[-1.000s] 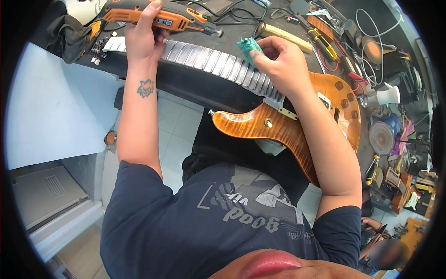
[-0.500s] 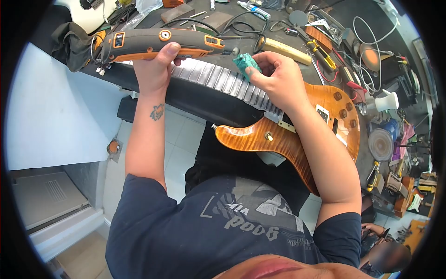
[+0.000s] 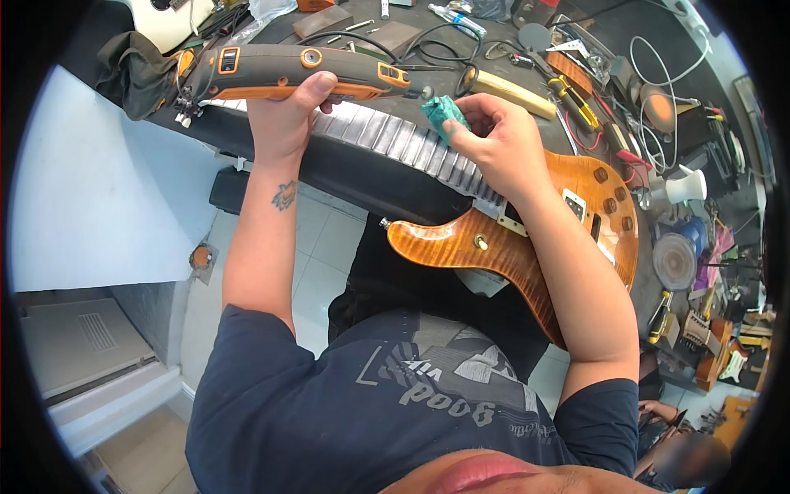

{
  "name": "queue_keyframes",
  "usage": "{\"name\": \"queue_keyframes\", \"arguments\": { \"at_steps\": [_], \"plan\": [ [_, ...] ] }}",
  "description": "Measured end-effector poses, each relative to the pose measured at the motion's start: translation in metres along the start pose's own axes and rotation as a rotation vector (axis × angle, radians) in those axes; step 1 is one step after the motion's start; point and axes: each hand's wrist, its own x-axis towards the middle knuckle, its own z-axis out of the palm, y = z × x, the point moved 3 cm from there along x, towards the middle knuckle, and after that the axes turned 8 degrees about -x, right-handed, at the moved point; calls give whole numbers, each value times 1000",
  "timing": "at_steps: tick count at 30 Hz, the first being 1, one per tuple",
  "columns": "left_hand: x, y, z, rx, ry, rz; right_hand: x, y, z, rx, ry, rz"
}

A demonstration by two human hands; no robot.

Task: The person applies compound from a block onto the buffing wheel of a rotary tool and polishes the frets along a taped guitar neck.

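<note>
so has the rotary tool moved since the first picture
Yes. Judged against the yellowish wooden stick on the bench, the rotary tool in the left hand has shifted right, its tip now nearer the stick.

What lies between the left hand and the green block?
In the head view, the silvery guitar neck; above it in the picture, the rotary tool in the left hand points toward the green block.

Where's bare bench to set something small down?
Small bare patches of dark benchtop lie between the orange-and-black rotary tool and yellow wooden stick, and between that stick and the glossy amber guitar. It's crowded around the yellow-handled tool.
</note>
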Motion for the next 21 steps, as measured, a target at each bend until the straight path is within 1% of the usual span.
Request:
{"name": "queue_keyframes", "arguments": {
  "at_steps": [6,21],
  "plan": [
    [0,1,2,9,20,-3,0,0,0,-7,3,-9],
    [1,0,0,-7,-17,7,0,-2,0,-22,1,-13]
  ]
}}
